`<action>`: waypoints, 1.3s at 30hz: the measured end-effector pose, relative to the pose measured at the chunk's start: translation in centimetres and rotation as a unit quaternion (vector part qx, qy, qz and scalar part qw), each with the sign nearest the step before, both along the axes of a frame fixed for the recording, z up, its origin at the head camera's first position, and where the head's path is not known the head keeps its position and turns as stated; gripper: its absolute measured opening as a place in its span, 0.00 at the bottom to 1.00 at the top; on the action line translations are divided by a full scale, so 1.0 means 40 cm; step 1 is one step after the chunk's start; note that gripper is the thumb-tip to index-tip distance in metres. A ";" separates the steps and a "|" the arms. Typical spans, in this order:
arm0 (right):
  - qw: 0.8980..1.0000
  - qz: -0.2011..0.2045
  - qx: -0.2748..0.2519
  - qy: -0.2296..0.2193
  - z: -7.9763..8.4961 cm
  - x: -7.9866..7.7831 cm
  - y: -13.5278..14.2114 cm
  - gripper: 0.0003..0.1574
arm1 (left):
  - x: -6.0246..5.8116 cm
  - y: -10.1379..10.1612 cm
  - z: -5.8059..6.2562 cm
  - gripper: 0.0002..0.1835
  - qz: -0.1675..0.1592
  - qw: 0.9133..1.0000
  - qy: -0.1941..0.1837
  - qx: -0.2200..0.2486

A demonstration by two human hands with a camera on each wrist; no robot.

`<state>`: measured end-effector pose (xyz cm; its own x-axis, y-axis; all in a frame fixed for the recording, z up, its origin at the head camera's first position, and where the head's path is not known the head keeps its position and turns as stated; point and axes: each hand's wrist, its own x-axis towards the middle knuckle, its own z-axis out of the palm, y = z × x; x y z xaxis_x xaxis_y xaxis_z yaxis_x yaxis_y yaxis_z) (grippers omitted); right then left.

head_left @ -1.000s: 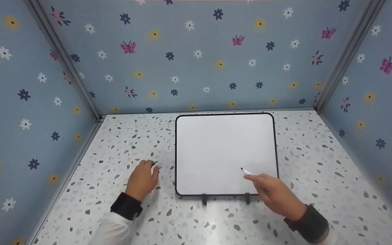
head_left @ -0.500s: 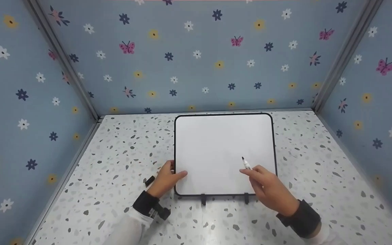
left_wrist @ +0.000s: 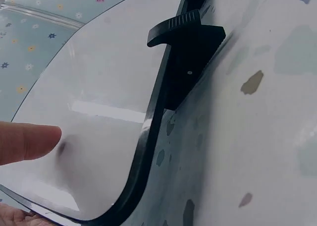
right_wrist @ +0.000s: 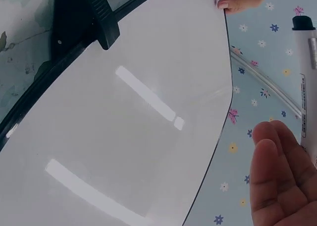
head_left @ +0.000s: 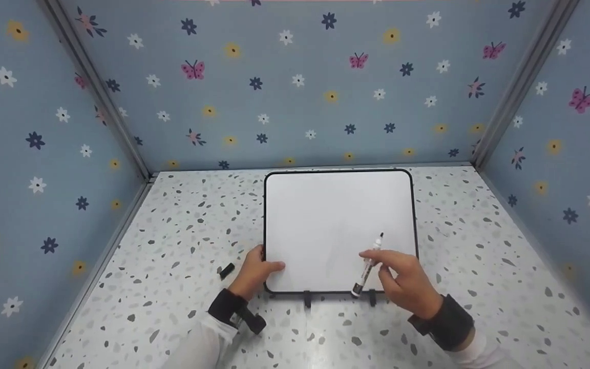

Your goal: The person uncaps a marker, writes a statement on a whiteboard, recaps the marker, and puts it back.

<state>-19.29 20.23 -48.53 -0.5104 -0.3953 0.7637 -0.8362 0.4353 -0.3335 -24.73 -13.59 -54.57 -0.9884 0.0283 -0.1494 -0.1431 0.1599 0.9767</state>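
A whiteboard (head_left: 315,220) with a thin black frame stands on the speckled table, its writing surface blank. At its lower left side my left hand (head_left: 249,271) grips the edge, thumb in front and fingers behind. The left wrist view shows the thumb (left_wrist: 29,142) over the white surface near the rounded corner. My right hand (head_left: 406,281) holds an uncapped marker (head_left: 361,282) in front of the board's lower right part, the dark tip pointing up and away. In the right wrist view the marker (right_wrist: 300,62) shows its black end beside the curled fingers (right_wrist: 265,176).
A black marker cap (head_left: 227,270) lies on the table left of my left hand. Two black feet (head_left: 307,299) support the board's lower edge. Flower-patterned blue walls (head_left: 295,102) enclose the table at the back and both sides.
My left hand has moved right, leaving the black cap on the table and taking hold of the board's edge. The marker in my right hand has swung round, showing more of its length.
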 end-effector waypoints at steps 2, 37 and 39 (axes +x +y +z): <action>1.000 -0.006 0.008 0.004 -0.004 -0.003 -0.006 0.34 | -0.001 0.000 -0.004 0.34 -0.003 1.000 -0.004 0.002; 0.993 0.070 -0.079 -0.056 -0.018 -0.100 -0.239 0.12 | 0.011 -0.008 -0.018 0.29 -0.087 0.994 0.023 0.055; 0.991 0.060 -0.091 -0.075 -0.014 -0.107 -0.254 0.12 | 0.017 -0.008 -0.015 0.28 -0.081 0.995 0.016 0.050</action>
